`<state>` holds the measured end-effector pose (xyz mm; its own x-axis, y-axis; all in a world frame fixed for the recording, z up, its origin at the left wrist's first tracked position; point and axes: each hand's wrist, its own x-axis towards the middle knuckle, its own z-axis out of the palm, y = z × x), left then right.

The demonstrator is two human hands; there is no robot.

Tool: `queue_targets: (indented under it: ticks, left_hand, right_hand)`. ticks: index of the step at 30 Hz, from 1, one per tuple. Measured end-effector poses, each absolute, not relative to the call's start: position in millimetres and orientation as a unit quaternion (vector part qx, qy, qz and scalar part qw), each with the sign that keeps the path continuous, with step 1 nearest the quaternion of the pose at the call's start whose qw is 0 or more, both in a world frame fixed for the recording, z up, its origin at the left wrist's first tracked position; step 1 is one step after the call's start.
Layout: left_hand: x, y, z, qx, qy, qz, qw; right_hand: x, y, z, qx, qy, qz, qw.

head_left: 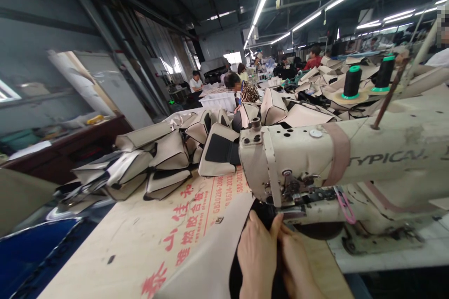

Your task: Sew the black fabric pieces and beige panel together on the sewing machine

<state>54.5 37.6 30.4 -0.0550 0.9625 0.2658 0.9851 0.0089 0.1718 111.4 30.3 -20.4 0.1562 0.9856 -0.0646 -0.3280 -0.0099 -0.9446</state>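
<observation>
A beige piece with a black edge (pixel 206 261) lies at the front of the plywood table, its far end under the head of the sewing machine (pixel 291 145). My left hand (pixel 257 250) presses on the black part just in front of the needle area, fingers bent and closed on it. Close beside it, my right hand (pixel 296 257) grips the same black material at its right side, thumb and fingers together. The two hands nearly touch. Fingertips and stitching point are partly hidden by the hands and machine head.
Beyond the machine lies a heap of beige covers with black edging (pixel 168 149). Two black thread spools (pixel 351 83) stand on the machine's far side. A blue fabric-lined bin (pixel 38 252) is at the lower left. Several people work farther back, near a white crate (pixel 219 101).
</observation>
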Motion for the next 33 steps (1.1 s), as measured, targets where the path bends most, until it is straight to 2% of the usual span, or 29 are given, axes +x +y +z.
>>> queue_targets:
  ticks: [4, 10, 14, 25, 33]
  left_hand:
    - [56, 52, 46, -0.679, -0.724, -0.120, -0.006]
    - [42, 55, 26, -0.638, -0.685, -0.306, -0.172]
    - [39, 62, 18, -0.605, -0.688, -0.328, -0.229]
    - [36, 65, 33, -0.651, -0.686, -0.249, -0.210]
    - [31, 66, 21, -0.630, -0.684, -0.299, -0.211]
  right_hand:
    - [116, 32, -10, -0.421, -0.271, 0.634, 0.590]
    - [115, 32, -3, -0.402, -0.153, 0.673, 0.601]
    - [116, 34, 2, -0.422, -0.069, 0.682, 0.594]
    - [115, 36, -4, -0.418, -0.078, 0.677, 0.600]
    - [117, 38, -6, -0.458, -0.066, 0.661, 0.591]
